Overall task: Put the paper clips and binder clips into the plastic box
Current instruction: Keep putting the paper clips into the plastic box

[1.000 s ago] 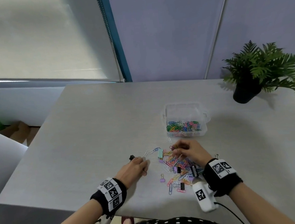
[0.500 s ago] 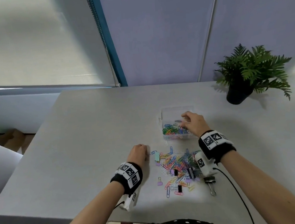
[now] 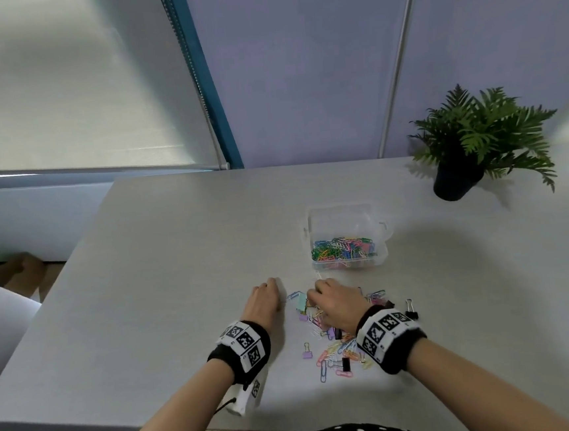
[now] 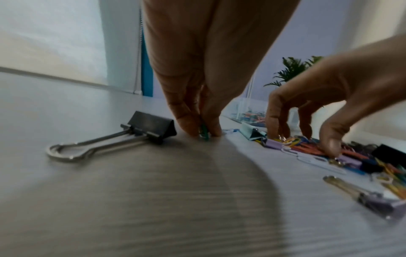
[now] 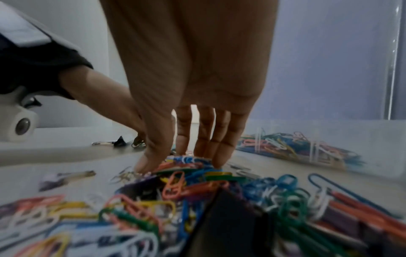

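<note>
The clear plastic box (image 3: 341, 207) stands mid-table with several coloured paper clips (image 3: 342, 247) inside. A loose pile of paper clips and binder clips (image 3: 336, 346) lies in front of it. My right hand (image 3: 332, 305) is over the pile's far end, thumb and fingertips (image 5: 219, 156) spread and touching the clips (image 5: 197, 184). My left hand (image 3: 266, 299) is at the pile's left edge and pinches a green paper clip (image 4: 204, 133) against the table. A black binder clip (image 4: 151, 125) lies just left of it and a mint binder clip (image 4: 250, 132) just right.
A potted plant (image 3: 470, 151) stands at the back right corner. One black binder clip (image 3: 411, 310) lies apart, right of the pile, and a purple one (image 3: 307, 352) to its left. The table's front edge (image 3: 156, 422) is close to my forearms.
My right hand went from the pile to the box half a second ago and is now back on the pile. The left hand slid a little forward beside the pile.
</note>
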